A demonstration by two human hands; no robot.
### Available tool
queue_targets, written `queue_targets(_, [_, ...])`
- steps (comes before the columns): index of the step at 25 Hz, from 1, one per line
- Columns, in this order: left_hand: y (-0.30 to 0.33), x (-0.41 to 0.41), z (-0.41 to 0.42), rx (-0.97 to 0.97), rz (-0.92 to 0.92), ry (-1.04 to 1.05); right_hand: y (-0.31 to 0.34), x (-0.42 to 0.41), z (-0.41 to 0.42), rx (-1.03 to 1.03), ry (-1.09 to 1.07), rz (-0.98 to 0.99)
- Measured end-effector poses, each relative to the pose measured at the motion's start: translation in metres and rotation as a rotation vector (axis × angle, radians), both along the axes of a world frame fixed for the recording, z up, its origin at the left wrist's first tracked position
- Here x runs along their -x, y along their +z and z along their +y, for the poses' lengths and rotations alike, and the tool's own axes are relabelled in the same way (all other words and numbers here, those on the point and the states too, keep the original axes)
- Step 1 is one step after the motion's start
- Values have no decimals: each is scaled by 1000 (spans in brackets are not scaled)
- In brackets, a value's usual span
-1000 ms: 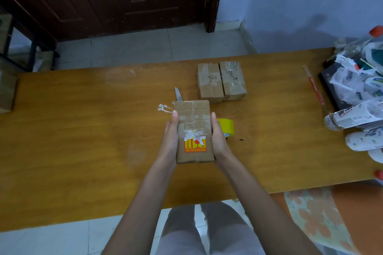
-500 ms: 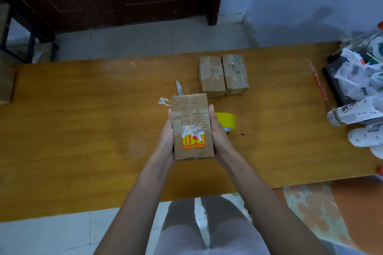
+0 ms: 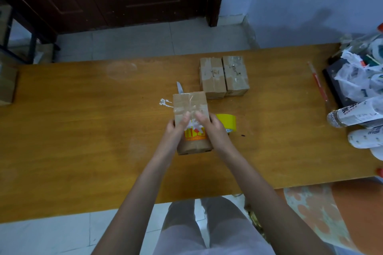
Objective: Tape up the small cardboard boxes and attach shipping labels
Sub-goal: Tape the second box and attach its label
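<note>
A small taped cardboard box (image 3: pixel 189 103) with a yellow and red sticker (image 3: pixel 194 135) sits at the middle of the wooden table (image 3: pixel 83 130). My left hand (image 3: pixel 176 129) grips its left side and my right hand (image 3: pixel 214 129) grips its right side. Both thumbs press on the top near a torn white label. A yellow tape roll (image 3: pixel 228 122) lies just right of the box, partly hidden by my right hand. Two more taped boxes (image 3: pixel 212 77) (image 3: pixel 235 75) stand side by side behind it.
A knife blade (image 3: pixel 179 88) pokes out behind the held box, with white paper scraps (image 3: pixel 164 102) to its left. Bottles (image 3: pixel 352 114), plastic bags (image 3: pixel 356 80) and a red stick (image 3: pixel 318 83) crowd the table's right end. Another box (image 3: pixel 7 85) sits at the left edge.
My thumbs have moved from the box's sides onto its top and now meet near the torn label. The box has stayed in about the same place.
</note>
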State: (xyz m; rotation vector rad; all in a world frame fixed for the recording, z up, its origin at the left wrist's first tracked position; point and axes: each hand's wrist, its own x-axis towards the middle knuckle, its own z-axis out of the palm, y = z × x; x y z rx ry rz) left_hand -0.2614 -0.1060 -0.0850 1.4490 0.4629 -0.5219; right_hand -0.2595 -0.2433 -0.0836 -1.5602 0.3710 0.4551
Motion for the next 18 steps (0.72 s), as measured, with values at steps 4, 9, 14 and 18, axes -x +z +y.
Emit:
queue_targets(4, [-7,5,-7,-237,-175,15,-4,4,7,164,54,-100])
queue_targets(9, [-10,12,-8,-332,-233,46,-11,13,8,293,87,-130])
queue_targets(14, [-31,16,24,-283,-2,197,-17,4,-17,487,173,-203])
queue_targets(18, [-59,24,66,-472,61,260,-28,-16,-57,924,128,-440])
